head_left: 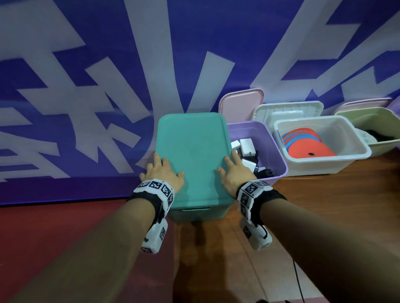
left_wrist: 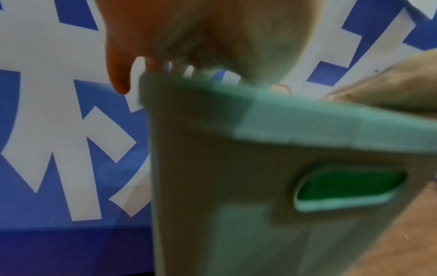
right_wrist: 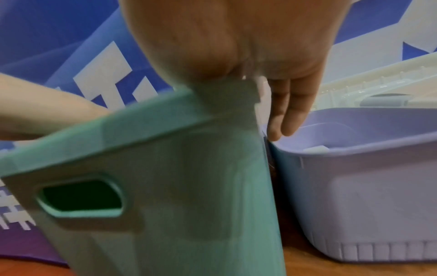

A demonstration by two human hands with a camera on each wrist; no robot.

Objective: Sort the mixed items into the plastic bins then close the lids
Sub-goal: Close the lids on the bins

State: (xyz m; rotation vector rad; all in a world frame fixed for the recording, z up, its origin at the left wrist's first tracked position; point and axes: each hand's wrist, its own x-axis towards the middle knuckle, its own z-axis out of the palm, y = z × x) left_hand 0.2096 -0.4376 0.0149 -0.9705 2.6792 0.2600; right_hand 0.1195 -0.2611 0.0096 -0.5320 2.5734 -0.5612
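Observation:
A teal bin stands on the floor with its teal lid lying flat on top. My left hand presses on the lid's near left edge, fingers straight and spread. My right hand presses on the near right edge the same way. In the left wrist view the palm rests on the lid rim above the bin's handle hole. In the right wrist view the fingers hang over the lid's right edge, beside the purple bin.
To the right stand an open purple bin with white and black small items, a white bin with red and blue discs, and a pale green bin. Pink and white lids lean on the blue-and-white wall.

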